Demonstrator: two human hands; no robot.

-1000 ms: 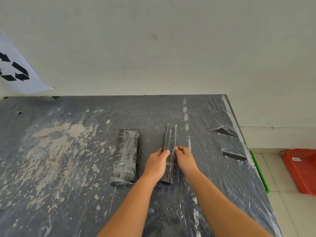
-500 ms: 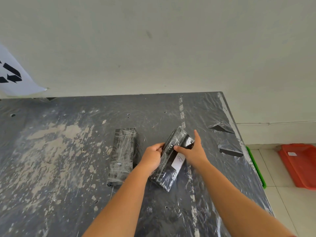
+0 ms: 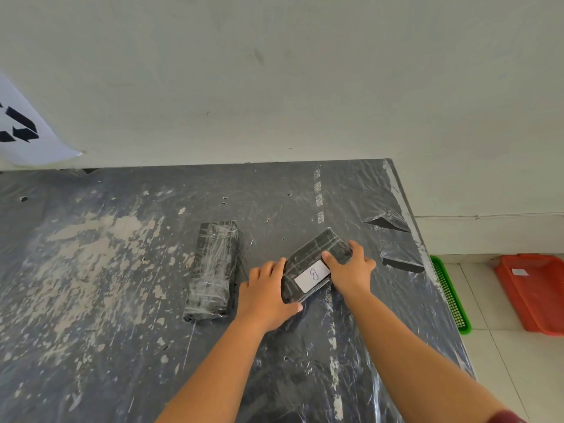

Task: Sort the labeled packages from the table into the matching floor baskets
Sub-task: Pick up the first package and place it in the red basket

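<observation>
A black plastic-wrapped package (image 3: pixel 308 261) lies flat on the table, its white label (image 3: pixel 312 275) marked "B" facing up. My left hand (image 3: pixel 268 296) grips its near left end and my right hand (image 3: pixel 351 270) grips its right side, thumb on the top face. A second wrapped black package (image 3: pixel 212 270) lies lengthwise to the left, untouched, with no label showing. On the floor to the right stand a green basket (image 3: pixel 451 297), half hidden by the table edge, and a red basket (image 3: pixel 537 294) with a small white label.
The table (image 3: pixel 106 285) is dark grey, covered with wrinkled plastic film and pale scuffs. Its right edge runs diagonally beside the green basket. A white wall rises behind, with a recycling-symbol sheet (image 3: pixel 21 129) at the left. Pale tiled floor (image 3: pixel 503 377) lies to the right.
The package stood on its narrow edge between both hands, then tipped over to the right. It now lies flat with its label up, and the view has shifted slightly left.
</observation>
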